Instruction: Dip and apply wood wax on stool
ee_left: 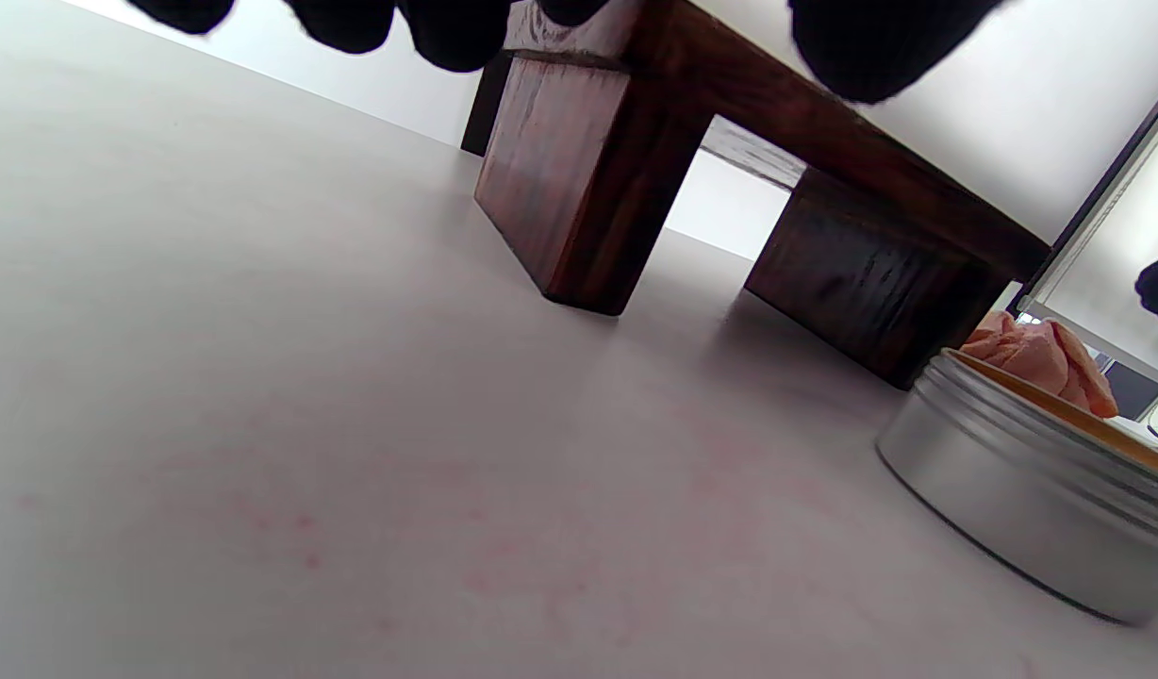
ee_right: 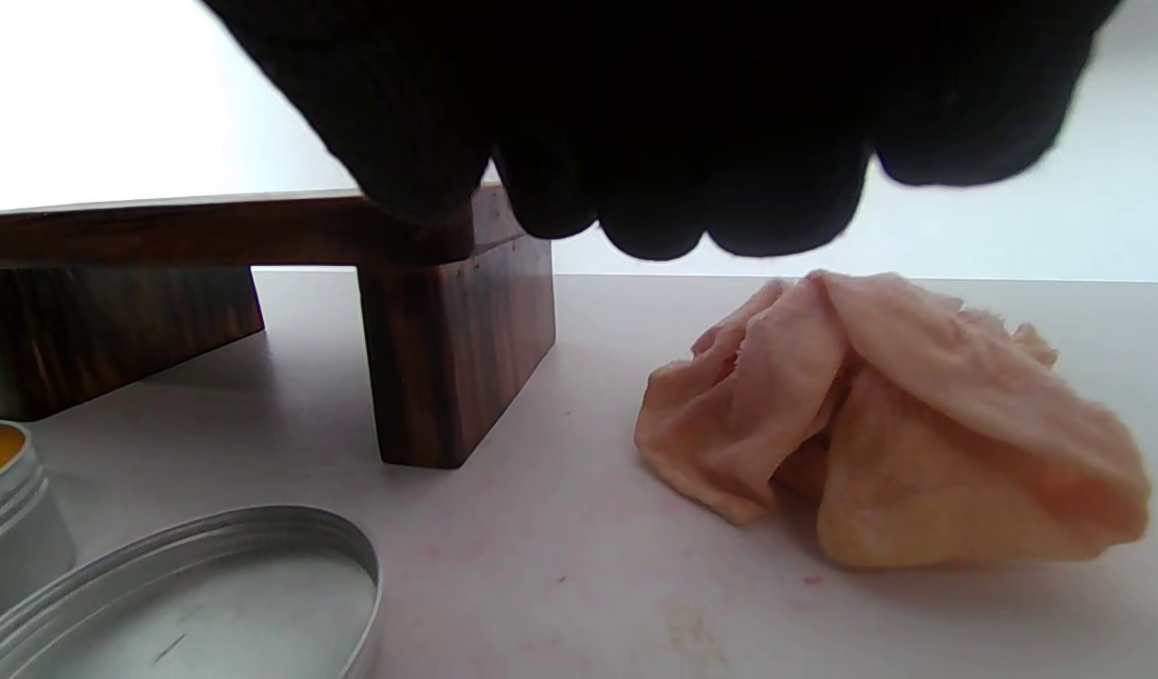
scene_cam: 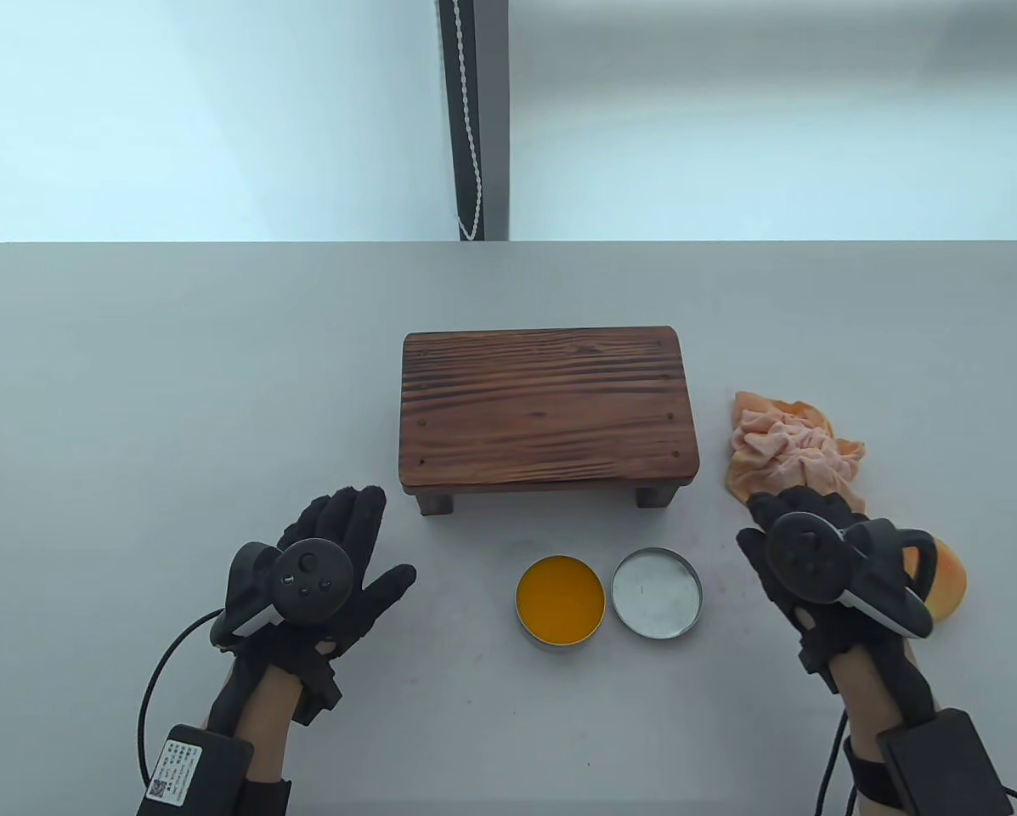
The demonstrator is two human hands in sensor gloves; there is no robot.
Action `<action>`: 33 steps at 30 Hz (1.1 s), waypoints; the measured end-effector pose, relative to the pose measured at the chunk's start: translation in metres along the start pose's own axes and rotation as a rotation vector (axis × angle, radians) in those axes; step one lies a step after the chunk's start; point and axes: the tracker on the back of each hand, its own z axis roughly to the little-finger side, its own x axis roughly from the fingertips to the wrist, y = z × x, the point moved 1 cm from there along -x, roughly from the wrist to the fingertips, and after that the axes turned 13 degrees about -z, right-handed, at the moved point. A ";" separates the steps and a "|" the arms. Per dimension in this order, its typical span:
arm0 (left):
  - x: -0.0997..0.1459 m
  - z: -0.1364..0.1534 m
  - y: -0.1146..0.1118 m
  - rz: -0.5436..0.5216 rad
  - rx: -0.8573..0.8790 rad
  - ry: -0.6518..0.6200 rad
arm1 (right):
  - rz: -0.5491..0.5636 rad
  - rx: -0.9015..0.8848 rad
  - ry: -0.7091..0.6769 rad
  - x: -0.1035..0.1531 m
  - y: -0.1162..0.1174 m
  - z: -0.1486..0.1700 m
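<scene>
A: Table (scene_cam: 134, 382) first. We see the stool (scene_cam: 549, 408) upright mid-table, cloth (scene_cam: 793, 446) crumpled just right of it.

B: Wax tin (scene_cam: 559, 599) sits open in front of the stool, lid (scene_cam: 657, 591) touching its right side, inside up.

A: Hands?

B: Our left hand (scene_cam: 325, 565) hovers flat, fingers spread, holding nothing. Right hand (scene_cam: 801, 548) is over the cloth's near edge, fingers loose; we can't confirm contact.

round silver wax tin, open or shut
Open: the round silver wax tin shows bare orange wax, its silver lid lying upturned beside it.
</scene>
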 end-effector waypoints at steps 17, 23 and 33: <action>-0.004 -0.010 -0.014 0.088 -0.027 -0.052 | -0.175 0.101 0.011 -0.043 0.073 -0.031; -0.004 -0.015 -0.018 0.092 -0.037 -0.074 | -0.157 0.070 -0.032 -0.041 0.071 -0.034; -0.005 -0.020 -0.021 0.103 -0.029 -0.099 | -0.052 -0.149 -0.079 -0.015 0.036 -0.025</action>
